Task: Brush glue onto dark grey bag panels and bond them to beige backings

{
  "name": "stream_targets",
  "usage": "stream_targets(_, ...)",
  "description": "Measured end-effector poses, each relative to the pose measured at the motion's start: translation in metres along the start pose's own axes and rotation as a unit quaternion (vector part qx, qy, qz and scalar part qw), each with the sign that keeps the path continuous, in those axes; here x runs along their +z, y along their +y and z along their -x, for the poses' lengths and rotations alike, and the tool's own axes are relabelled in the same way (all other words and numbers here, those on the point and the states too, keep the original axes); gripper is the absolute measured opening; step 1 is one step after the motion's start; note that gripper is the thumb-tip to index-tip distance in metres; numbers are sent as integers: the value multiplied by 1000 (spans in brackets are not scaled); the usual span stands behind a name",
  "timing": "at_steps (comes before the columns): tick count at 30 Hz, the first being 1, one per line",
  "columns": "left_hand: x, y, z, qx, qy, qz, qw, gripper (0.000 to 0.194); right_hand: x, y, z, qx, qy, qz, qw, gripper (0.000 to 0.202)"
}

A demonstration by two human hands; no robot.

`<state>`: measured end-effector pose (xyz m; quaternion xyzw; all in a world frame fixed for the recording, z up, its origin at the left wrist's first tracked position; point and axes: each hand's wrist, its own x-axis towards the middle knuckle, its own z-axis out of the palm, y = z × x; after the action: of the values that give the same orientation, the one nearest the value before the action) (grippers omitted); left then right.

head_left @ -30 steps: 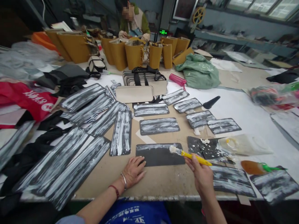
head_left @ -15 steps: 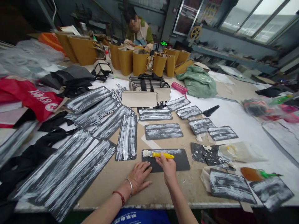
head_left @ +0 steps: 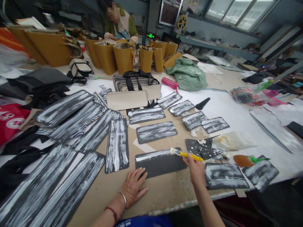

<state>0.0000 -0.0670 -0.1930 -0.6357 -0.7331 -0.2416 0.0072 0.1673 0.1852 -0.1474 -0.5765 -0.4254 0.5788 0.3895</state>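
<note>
A dark rectangular panel [head_left: 161, 165] lies on the brown board in front of me, with a white streak along its far edge. My right hand [head_left: 195, 170] holds a brush by its yellow handle [head_left: 191, 156]; the white-coated bristles touch the panel near its far right corner. Resting flat with fingers spread, my left hand [head_left: 134, 186] has its fingertips at the panel's near left corner. A white-streaked panel [head_left: 156, 132] lies just beyond, and another [head_left: 117, 145] stands lengthwise to the left.
Several streaked panels [head_left: 54, 167] cover the left side. A spattered dark sheet [head_left: 197, 148] and an orange-brown bottle [head_left: 242, 160] lie at right. Farther back are a stack of beige panels [head_left: 126, 100], a green bag [head_left: 189, 75], mustard bags [head_left: 123, 58] and a person [head_left: 121, 23].
The brush in my right hand has moved right along the panel's far edge, and the white streak there is more distinct. The camera view has turned. My left hand stays by the panel.
</note>
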Motion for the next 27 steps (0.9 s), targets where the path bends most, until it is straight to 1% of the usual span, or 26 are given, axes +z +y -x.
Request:
stream_targets(3, -2, 0, -2, 9, 0, -6, 1000, 41, -16, -3, -15, -21, 26, 17, 999, 46)
stream_targets(7, -4, 0, -3, 7, 17, 3, 1000, 39, -27, -7, -15, -49, 50, 63, 996, 43)
stream_targets(11, -4, 0, -3, 11, 18, 14, 1000, 38, -35, -15, 2, -81, 50, 79, 992, 46)
stream_targets(14, -5, -1, -2, 22, 21, 25, 999, 36, -41, -21, 22, -71, 42, 73, 994, 47)
stream_targets(17, -7, -2, 0, 24, 45, 37, 998, 30, -43, -24, 48, -48, 34, 48, 997, 49)
stream_targets(19, -9, -3, 1, 28, 57, 38, 997, 25, -39, -21, 65, -31, 18, 39, 999, 49)
stream_targets(22, -10, -5, 2, 40, 51, 26, 998, 24, -29, -10, 83, 1, -15, 37, 999, 48)
stream_targets(24, -11, -8, 3, 51, 45, 21, 997, 24, -27, -1, 84, 7, -30, 45, 998, 49)
stream_targets(27, -11, -10, 2, 63, 46, 19, 997, 25, -37, 8, 69, -22, -9, 72, 997, 50)
